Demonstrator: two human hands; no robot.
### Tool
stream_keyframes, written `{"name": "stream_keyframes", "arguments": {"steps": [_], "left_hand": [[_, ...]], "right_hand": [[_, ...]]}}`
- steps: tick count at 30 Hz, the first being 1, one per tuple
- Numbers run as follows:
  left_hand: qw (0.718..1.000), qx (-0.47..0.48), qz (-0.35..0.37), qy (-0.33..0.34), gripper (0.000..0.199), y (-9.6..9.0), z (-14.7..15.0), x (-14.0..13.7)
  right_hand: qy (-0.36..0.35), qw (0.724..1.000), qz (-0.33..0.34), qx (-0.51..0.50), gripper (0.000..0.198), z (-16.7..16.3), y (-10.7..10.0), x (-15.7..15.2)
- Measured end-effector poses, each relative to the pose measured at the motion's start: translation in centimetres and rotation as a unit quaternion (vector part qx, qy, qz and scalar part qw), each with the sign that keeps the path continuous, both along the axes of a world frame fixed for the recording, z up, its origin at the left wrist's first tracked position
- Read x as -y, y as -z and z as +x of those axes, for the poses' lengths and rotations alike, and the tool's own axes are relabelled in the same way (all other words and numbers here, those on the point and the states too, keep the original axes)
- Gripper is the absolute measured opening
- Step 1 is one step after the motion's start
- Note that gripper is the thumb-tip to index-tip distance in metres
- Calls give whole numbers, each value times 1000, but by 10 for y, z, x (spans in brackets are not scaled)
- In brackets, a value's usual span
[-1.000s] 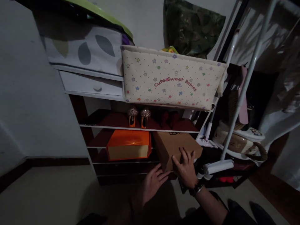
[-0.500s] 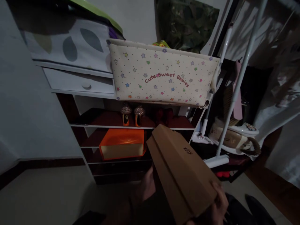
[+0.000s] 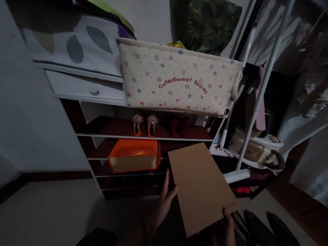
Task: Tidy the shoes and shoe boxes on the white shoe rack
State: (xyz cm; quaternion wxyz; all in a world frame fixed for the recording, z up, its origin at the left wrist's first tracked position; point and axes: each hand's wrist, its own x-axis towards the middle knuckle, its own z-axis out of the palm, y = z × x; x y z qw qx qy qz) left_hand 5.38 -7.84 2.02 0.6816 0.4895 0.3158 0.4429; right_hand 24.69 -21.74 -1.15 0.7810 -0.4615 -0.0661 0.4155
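A brown cardboard box [image 3: 202, 188] is tilted before me, a broad plain face turned up to me. At its lower right corner my right hand [image 3: 227, 227] grips it, thumb on top; the other fingers are hidden beneath. My left hand [image 3: 164, 203] is beside the box's left edge with fingers stretched out and apart. Its thumb tip meets or nearly meets that edge; I cannot tell which. Behind the box's upper left, an orange box [image 3: 137, 150] with a pale front lies on a lower shelf.
A dark red shelf [image 3: 115, 130] with white edges carries two glittery-topped shoes [image 3: 137, 124]. Above sits a star-patterned fabric bin [image 3: 179, 78], beside a white drawer [image 3: 87, 87]. At right, a pole [image 3: 260, 92] leans near a beige-and-white potty [image 3: 243, 147]. Dark shoes [image 3: 282, 229] are on the floor.
The cardboard box has turned from showing an edged side with a printed mark to showing a plain broad face. My left hand's fingers have spread, and my right hand has shifted slightly left.
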Motion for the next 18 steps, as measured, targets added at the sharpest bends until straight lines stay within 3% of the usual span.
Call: {"name": "stream_keyframes", "arguments": {"steps": [3, 6, 11, 14, 18], "left_hand": [[1000, 9, -5, -11, 83, 5, -3, -10], [995, 55, -83, -28, 70, 9, -5, -29], [984, 106, -133, -49, 51, 3, -10, -48], [980, 122, -154, -27, 50, 0, -13, -49], [976, 131, -168, -52, 55, 0, -18, -53]], "right_hand": [[-9, 997, -15, -70, 73, -3, -15, -7], [-13, 996, -18, -84, 74, -8, -27, -9], [-29, 994, -29, -103, 74, -19, -31, -6], [-44, 993, -30, -105, 73, -23, -34, -13], [-72, 996, 19, -55, 65, -19, -49, -46]]}}
